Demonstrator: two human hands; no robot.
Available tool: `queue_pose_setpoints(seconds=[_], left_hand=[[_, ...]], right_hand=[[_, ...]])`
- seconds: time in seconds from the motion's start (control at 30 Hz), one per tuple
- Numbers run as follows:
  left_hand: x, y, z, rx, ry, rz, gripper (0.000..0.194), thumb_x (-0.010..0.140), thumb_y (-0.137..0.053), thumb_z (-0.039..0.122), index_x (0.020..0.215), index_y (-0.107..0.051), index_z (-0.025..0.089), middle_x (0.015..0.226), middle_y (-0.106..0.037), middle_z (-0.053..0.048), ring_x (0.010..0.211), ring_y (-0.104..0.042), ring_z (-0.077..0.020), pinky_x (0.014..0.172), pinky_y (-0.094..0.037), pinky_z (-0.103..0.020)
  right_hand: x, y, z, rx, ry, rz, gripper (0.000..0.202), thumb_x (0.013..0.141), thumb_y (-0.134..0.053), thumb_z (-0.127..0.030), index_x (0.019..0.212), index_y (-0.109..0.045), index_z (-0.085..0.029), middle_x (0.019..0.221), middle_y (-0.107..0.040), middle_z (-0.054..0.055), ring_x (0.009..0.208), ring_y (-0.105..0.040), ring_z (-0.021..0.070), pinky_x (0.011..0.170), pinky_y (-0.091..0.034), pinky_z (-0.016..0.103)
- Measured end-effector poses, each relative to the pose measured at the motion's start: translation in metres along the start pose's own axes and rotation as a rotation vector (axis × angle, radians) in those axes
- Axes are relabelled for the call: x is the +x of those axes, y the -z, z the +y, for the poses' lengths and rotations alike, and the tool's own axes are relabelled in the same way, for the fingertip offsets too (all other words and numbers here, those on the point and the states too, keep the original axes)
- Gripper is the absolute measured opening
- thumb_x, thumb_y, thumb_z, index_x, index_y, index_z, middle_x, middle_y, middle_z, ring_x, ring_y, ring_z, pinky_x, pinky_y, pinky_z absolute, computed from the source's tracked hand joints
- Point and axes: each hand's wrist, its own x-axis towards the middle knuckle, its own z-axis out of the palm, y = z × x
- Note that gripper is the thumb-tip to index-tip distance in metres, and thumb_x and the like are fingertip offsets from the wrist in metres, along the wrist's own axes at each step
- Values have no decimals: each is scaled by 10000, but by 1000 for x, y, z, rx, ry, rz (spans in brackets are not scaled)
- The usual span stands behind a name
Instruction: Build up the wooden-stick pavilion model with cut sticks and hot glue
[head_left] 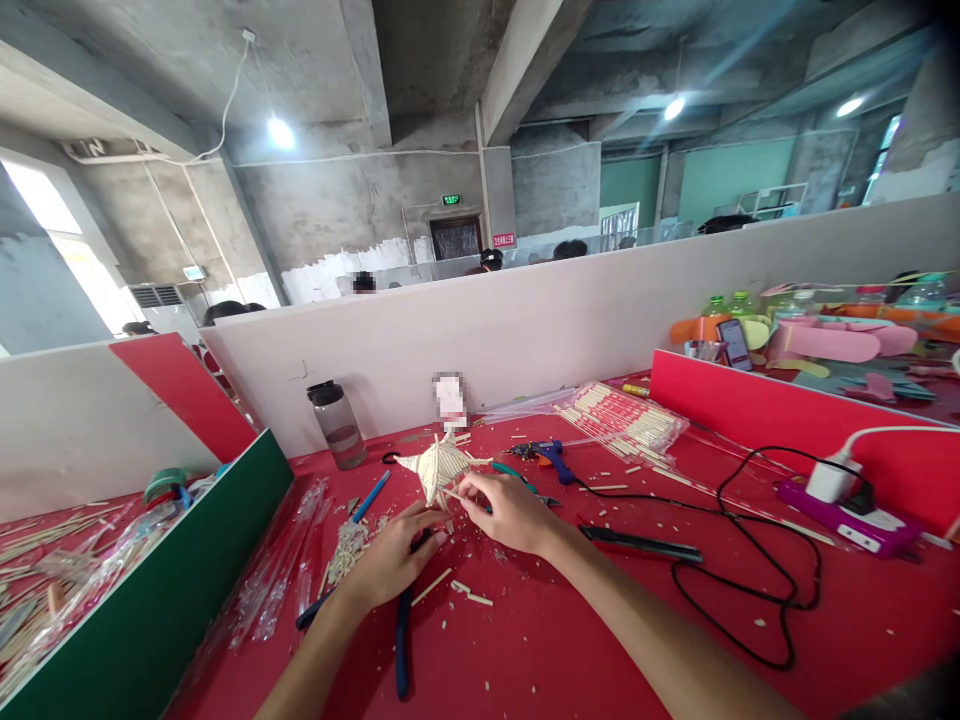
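Observation:
A pale star-shaped piece made of wooden sticks (437,466) lies in the middle of the red table. My right hand (499,508) is at its lower right, with thumb and fingers pinched on a thin wooden stick (452,493) beside the star. Just below the star, my left hand (405,552) curves over a dark-handled tool (403,640), its fingertips near the handle's upper end. Whether those fingers hold the tool is hard to make out. Wood scraps (346,548) are heaped left of my left hand.
A water bottle (337,425) stands at the back left. Behind the star are a blue glue gun (551,460) and bagged sticks (626,420). To the right lie a black cutter (641,543), a looping black cable and a purple power strip (851,515). Low dividers flank the table.

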Motion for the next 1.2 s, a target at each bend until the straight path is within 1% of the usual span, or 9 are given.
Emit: queue_pose_setpoints(seconds=[0.3,0.43,0.57,0.67,0.77,0.9,1.0,1.1,1.2], left_hand=[[5,-15,-17,109,65,25,534,993,-427,459,1466,-494,221,1542,-470,-106,1432,-425,-261,1197,-341,-432],[10,-17,-19,183,75,33,530,987,-436,441,1476,-470,240,1515,-500,-105,1435,-413,-280,1191,-343,-469],[5,-3,-11,304,72,56,427,983,-428,372,1369,-546,231,1429,-562,-114,1334,-509,-264,1129,-402,-415],[-9,14,-7,465,243,86,391,961,-448,484,1160,-632,202,1192,-665,-142,1147,-616,-311,1025,-451,-449],[-24,25,-6,556,430,-3,490,900,-483,603,1073,-653,177,1186,-668,-189,1167,-613,-381,996,-449,-507],[-32,21,-2,554,580,-179,767,798,-523,717,1274,-593,120,1402,-544,-283,1314,-506,-445,998,-440,-563],[-31,11,3,562,604,-213,915,729,-526,791,1270,-599,56,1406,-510,-345,1311,-489,-492,986,-439,-587],[-31,3,4,580,599,-201,888,712,-534,786,1216,-635,61,1343,-561,-333,1257,-533,-496,963,-451,-585],[-30,1,2,596,606,-197,862,729,-563,704,1291,-588,50,1358,-553,-329,1267,-531,-484,977,-441,-566]], right_hand=[[1,1,1,-11,-10,27,92,936,-567,-204,979,-643,-233,925,-761,25,852,-718,190,770,-503,265],[1,0,2,-22,-18,31,83,924,-585,-198,968,-645,-235,927,-763,26,852,-718,194,770,-501,268],[0,-1,3,-20,-13,39,83,927,-583,-200,971,-643,-239,925,-762,22,846,-715,190,763,-494,264],[0,-2,4,-6,-18,34,81,933,-577,-199,966,-641,-236,901,-756,20,818,-709,180,745,-487,252],[0,-2,4,-9,-28,21,82,935,-574,-196,958,-642,-235,861,-747,14,766,-697,168,713,-474,240],[0,-2,3,-17,-32,13,79,937,-572,-204,957,-642,-235,862,-746,15,764,-695,169,699,-465,239],[0,-2,4,-7,-30,20,74,935,-579,-207,966,-640,-234,885,-751,18,802,-705,176,719,-471,244],[0,-2,4,-6,-28,23,74,933,-582,-200,961,-641,-235,889,-754,17,815,-709,178,731,-477,249],[0,-2,3,-6,-23,13,76,932,-584,-199,966,-642,-235,897,-757,20,820,-712,180,734,-483,252]])
